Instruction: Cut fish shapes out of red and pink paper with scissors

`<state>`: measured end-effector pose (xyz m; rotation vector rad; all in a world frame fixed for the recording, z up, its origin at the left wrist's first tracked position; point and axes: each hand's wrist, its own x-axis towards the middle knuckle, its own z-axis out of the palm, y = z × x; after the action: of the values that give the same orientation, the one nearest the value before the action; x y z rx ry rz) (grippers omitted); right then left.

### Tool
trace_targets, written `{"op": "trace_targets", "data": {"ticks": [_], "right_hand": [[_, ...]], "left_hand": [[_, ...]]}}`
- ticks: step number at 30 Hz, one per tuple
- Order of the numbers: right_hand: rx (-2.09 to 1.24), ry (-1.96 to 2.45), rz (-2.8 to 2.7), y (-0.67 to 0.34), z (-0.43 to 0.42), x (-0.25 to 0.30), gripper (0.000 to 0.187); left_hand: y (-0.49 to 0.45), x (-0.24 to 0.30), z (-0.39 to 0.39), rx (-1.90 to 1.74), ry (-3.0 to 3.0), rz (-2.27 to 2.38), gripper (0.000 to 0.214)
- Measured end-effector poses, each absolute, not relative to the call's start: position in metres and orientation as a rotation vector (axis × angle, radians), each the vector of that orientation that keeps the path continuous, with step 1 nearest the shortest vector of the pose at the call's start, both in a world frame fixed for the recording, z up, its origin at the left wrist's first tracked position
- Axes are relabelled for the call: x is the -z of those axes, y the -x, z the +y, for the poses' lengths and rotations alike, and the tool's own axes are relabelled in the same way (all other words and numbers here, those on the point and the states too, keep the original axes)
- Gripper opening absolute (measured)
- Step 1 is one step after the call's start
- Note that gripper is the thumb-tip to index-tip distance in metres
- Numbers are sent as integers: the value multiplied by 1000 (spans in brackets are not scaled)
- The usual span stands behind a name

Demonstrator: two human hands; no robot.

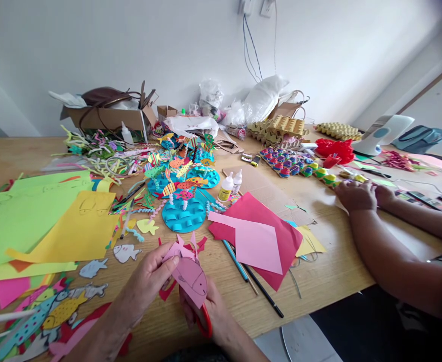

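My left hand (pixel 151 274) pinches a pink paper piece (pixel 191 276) between thumb and fingers. A fish outline with an eye and a smile is drawn on it. Red-handled scissors (pixel 206 322) are gripped in my right hand (pixel 219 309), below the paper. The paper hides most of their blades and some of my right fingers. Red paper scraps (pixel 200 245) lie on the table behind the paper. To the left of my hands are a white paper fish (pixel 126 253), a grey one (pixel 93 268) and a yellow one (pixel 147 227).
Green sheets (pixel 36 216) and a yellow sheet (pixel 81 226) cover the left side. Blue discs with paper fish (pixel 183 213) stand ahead, beside glue bottles (pixel 226 187). Red and pink sheets (pixel 258 246) lie right, over pencils (pixel 264 291). Another person's hands (pixel 356 196) rest near painted egg-carton pieces (pixel 321 173).
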<state>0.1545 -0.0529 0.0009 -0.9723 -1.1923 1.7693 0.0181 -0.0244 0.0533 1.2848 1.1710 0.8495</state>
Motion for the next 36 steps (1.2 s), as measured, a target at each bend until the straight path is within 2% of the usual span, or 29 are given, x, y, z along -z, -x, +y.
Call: {"op": "trace_targets", "data": {"ticks": [6,17,24,36], "right_hand": [[-1765,991,-1162,-154,-55,0,56],[-1738,938,-1263,-153,-51,-9,48],[-1743,976,-1240,-156,-51,-7,36],[-1715,971,-1242,-156,-52,-22,54]], "left_hand": [[-18,-53,-25,-875,-1250,1154,21],[-19,-55,-26,-893,-1252,1189,22],[-19,-57,-27,-858,-1293,1163,23],[-19,-59,-25,-816,-1256,1138,24]]}}
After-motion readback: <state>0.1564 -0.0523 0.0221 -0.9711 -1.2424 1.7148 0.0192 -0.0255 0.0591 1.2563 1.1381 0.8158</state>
